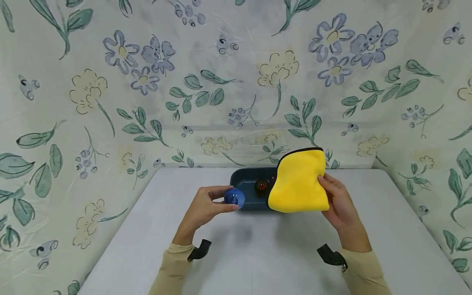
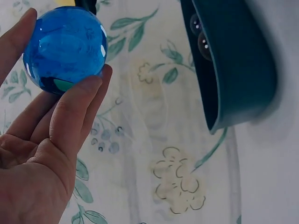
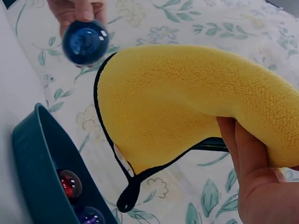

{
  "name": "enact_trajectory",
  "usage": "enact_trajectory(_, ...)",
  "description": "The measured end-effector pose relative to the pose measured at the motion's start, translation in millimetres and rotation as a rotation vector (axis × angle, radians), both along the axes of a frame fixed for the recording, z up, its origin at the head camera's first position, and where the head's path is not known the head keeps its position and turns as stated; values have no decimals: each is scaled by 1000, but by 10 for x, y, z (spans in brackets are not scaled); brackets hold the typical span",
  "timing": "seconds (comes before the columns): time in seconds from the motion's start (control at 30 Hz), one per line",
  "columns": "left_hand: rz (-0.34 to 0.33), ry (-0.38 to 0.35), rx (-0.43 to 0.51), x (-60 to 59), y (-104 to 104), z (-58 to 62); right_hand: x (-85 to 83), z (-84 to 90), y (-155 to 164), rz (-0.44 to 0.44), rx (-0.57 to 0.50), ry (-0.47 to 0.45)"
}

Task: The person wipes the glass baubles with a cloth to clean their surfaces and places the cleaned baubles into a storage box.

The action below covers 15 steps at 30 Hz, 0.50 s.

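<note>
Between thumb and fingers, my left hand pinches a clear blue ball above the table, just in front of a tray's left end. A yellow fleecy cloth with black edging hangs folded from my right hand, which grips its right side. The cloth's black hanging loop shows in the right wrist view. Behind both hands stands the dark teal tray, partly covered from sight by the cloth. Inside it lie a red glassy ball and a purple one. Ball and cloth are apart.
The white table reaches back to a floral-patterned curtain that also runs along both sides. The tray sits near the table's back edge. A black strap is on my left wrist, another strap on my right.
</note>
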State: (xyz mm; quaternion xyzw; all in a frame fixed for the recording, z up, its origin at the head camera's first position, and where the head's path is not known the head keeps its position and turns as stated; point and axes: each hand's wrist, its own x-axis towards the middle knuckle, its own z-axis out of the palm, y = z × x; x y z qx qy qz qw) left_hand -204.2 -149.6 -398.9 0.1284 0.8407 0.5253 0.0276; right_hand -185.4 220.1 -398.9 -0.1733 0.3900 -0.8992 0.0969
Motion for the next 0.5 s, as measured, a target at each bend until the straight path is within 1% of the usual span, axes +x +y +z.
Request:
enact_trajectory(0.2, -16, 9, 46, -53, 217, 63, -21, -31, -92, -46, 146, -40)
enact_trajectory(0.33, -44, 16, 67, -74, 360, 100, -38, -56, -147, -41, 219, -36)
enact_trajectory(0.5, -72, 37, 100, -102, 498, 110, -48, -66, -213, -34, 282, -38)
